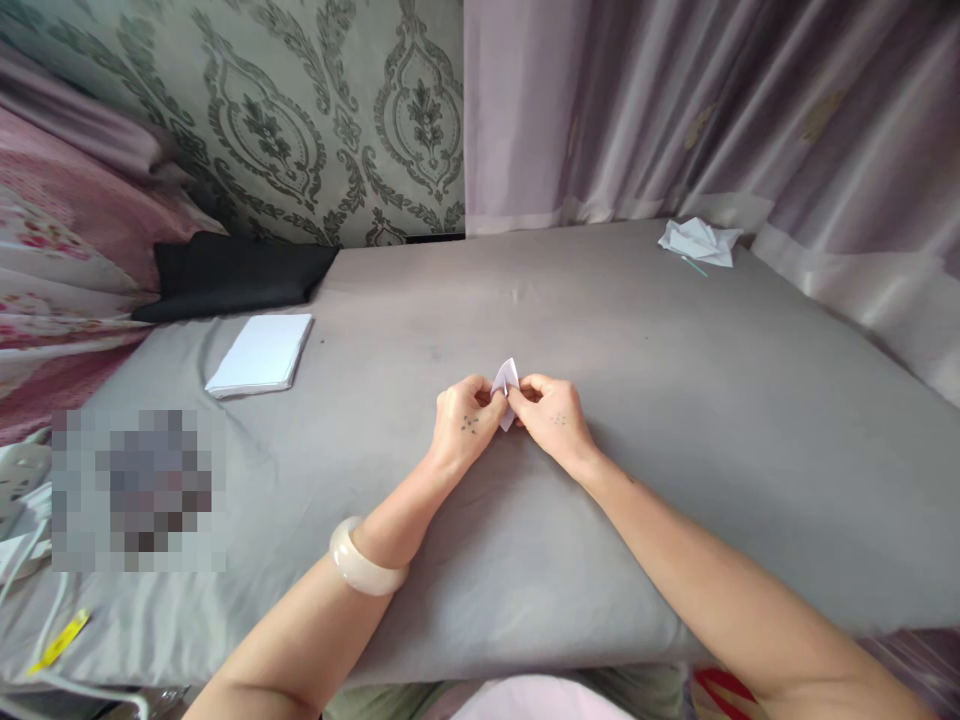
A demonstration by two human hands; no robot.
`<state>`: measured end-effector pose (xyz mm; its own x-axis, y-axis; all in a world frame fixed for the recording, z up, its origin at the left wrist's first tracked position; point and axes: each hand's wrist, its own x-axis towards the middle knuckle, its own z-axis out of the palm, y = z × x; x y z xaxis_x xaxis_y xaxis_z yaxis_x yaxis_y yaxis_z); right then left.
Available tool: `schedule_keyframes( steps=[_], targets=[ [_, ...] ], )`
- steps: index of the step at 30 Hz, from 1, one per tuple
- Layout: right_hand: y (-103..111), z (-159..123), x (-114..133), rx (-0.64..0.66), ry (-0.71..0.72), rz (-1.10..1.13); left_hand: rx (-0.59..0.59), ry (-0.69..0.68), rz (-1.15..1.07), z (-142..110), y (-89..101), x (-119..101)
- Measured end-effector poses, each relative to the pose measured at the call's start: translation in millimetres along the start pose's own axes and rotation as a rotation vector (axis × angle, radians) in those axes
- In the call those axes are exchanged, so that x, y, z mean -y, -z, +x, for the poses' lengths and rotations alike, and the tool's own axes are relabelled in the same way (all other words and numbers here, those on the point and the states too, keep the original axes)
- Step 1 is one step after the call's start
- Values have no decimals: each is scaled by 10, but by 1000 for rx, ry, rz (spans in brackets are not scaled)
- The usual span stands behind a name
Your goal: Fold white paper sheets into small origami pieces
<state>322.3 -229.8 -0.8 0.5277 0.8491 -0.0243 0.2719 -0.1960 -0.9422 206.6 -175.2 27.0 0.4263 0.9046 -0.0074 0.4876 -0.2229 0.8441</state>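
Observation:
A small folded piece of white paper point(510, 372) is held upright between my two hands, just above the middle of the grey cloth-covered table point(465, 300). My left hand point(466, 420) pinches its left side with thumb and fingers. From the other side, my right hand point(555, 415) pinches it, the thumbs close together at the centre. The paper comes to a point at the top and another below the thumbs. Part of it is hidden behind my fingers. A pale bangle point(364, 562) circles my left wrist.
A stack of white paper point(262, 352) lies at the left, in front of a folded black cloth point(240, 272). Crumpled white paper point(699, 242) and a thin stick point(694, 266) sit at the far right. White cables point(52, 610) and a yellow item point(60, 642) are at the near left.

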Motion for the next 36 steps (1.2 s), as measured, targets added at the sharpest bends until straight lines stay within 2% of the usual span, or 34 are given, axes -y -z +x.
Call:
schedule_keyframes(
  steps=[3,7,12,18,23,26,29,32,36],
  targets=[
    [-1,1,22,10,-10,10,10,17,-38,37,-11,65],
    [16,19,25,55,-51,45,90,98,-199,103,-24,158],
    [21,21,5,70,-51,66,79,63,-307,112,-30,167],
    [15,-19,64,30,28,-8,49,47,-253,80,-17,169],
    [29,-14,60,42,94,-43,120,62,-379,103,-25,141],
    [52,1,57,69,46,79,66,143,-484,141,-17,130],
    [98,-9,92,7,16,151,-21,225,-579,185,9,141],
    [143,-47,147,-85,93,104,-56,257,-628,206,32,157],
    [147,-105,207,-113,232,30,-62,213,-640,201,24,182]
  ],
)
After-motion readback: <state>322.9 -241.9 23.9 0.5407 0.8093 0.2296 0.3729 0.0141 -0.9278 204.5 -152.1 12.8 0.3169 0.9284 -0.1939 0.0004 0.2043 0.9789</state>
